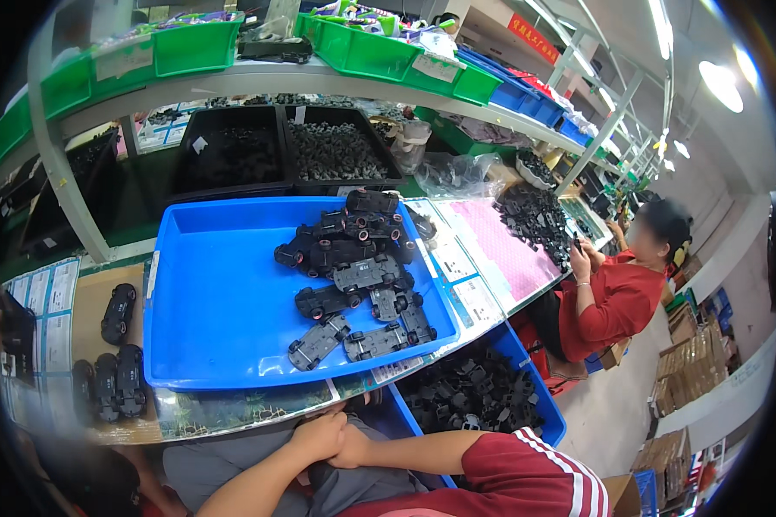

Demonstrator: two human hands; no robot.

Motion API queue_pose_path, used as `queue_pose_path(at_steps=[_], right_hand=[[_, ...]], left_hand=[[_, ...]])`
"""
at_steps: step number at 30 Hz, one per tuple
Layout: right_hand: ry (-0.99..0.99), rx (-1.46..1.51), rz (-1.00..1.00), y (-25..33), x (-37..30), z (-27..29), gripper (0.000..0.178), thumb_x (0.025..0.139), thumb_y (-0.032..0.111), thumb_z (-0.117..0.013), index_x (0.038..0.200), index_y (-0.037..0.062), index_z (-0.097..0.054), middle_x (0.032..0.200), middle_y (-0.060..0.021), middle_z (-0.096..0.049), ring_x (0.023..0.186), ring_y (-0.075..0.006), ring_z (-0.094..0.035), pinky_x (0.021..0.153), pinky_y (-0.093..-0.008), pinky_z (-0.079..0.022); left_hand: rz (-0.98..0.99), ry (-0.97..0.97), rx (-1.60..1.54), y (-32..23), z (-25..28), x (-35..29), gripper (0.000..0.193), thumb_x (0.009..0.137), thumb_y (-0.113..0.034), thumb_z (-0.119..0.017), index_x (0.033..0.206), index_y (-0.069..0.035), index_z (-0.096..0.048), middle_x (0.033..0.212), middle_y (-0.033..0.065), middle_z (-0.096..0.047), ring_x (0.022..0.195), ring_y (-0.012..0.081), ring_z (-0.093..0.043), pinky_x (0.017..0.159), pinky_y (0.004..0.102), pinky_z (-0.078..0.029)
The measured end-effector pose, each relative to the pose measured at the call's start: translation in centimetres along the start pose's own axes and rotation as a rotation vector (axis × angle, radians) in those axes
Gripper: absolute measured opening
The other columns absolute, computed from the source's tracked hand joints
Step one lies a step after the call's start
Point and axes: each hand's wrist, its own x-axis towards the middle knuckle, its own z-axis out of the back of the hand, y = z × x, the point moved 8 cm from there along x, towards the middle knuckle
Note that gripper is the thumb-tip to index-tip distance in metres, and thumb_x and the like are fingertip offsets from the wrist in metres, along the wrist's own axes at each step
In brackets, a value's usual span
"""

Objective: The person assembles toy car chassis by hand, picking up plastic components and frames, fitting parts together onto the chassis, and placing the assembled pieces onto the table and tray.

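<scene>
My left hand (319, 436) and my right hand (351, 443) are clasped together over my lap, just below the table's front edge. Their fingers are curled closed and partly hidden, and no object shows between them. In front of them on the table is a large blue tray (220, 297). A pile of black toy car bodies (369, 273) fills its right part, many lying upside down with the chassis showing. The tray's left part is bare blue plastic. Neither hand touches the tray or the cars.
More black toy cars (119, 314) lie on a cardboard sheet at the left. Below the table at the right, a blue bin (550, 414) holds black parts. Black crates (341, 146) stand behind the tray, under a shelf of green bins (362, 56). A co-worker in red (616, 302) sits at the right.
</scene>
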Motion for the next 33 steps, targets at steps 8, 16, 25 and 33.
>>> queue_pose_path(at_steps=[8,16,25,33], right_hand=[[-0.037,-0.021,0.024,1.2,-0.5,0.6,0.025,0.080,0.028,-0.066,0.098,0.0108,-0.071,0.091,-0.0149,-0.073,0.085,-0.0379,-0.069,0.076,-0.0490,-0.055],[-0.048,-0.084,0.016,0.3,-1.6,0.2,0.037,0.080,0.029,-0.068,0.111,0.0085,-0.069,0.117,-0.0196,-0.067,0.111,-0.0406,-0.059,0.094,-0.0534,-0.047],[-0.056,-0.127,-0.076,0.4,-2.6,1.1,0.041,0.081,0.029,-0.066,0.117,0.0108,-0.068,0.119,-0.0170,-0.068,0.110,-0.0402,-0.061,0.093,-0.0512,-0.050],[-0.011,-0.172,-0.107,0.3,-1.5,-0.5,0.031,0.081,0.031,-0.064,0.106,0.0145,-0.072,0.106,-0.0141,-0.072,0.102,-0.0379,-0.065,0.086,-0.0496,-0.053]], left_hand=[[-0.006,0.016,0.061,-1.1,0.5,-0.6,0.015,0.087,-0.017,-0.055,0.097,-0.007,-0.061,0.099,0.0172,-0.068,0.089,0.0403,-0.068,0.076,0.0527,-0.055],[-0.177,0.055,0.181,-4.6,0.0,-0.7,0.025,0.082,-0.018,-0.060,0.101,-0.003,-0.062,0.109,0.0222,-0.067,0.101,0.0411,-0.068,0.086,0.0505,-0.056],[-0.198,0.106,0.092,-3.2,-1.8,-0.1,0.031,0.080,-0.016,-0.060,0.108,-0.002,-0.064,0.123,0.0235,-0.064,0.114,0.0406,-0.064,0.096,0.0490,-0.053],[-0.125,0.082,-0.011,-1.9,-0.2,-0.9,0.029,0.083,-0.015,-0.059,0.108,-0.003,-0.062,0.124,0.0203,-0.063,0.109,0.0411,-0.065,0.090,0.0502,-0.055]])
